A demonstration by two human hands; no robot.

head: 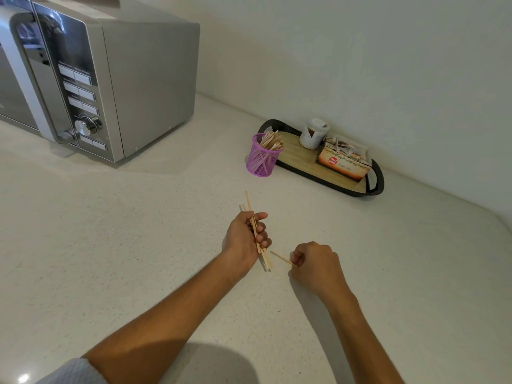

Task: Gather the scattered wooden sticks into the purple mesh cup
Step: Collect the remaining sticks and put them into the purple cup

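Note:
My left hand grips a small bundle of wooden sticks over the middle of the white counter, their ends poking out above and below the fist. Just to its right, my right hand pinches a single wooden stick that lies low at the counter surface. The purple mesh cup stands farther back, upright, with several sticks leaning inside it. It sits at the left end of the tray, apart from both hands.
A silver microwave fills the back left. A dark-rimmed wooden tray by the wall carries a white jar and a ginger tea box. The white counter curves off at the right.

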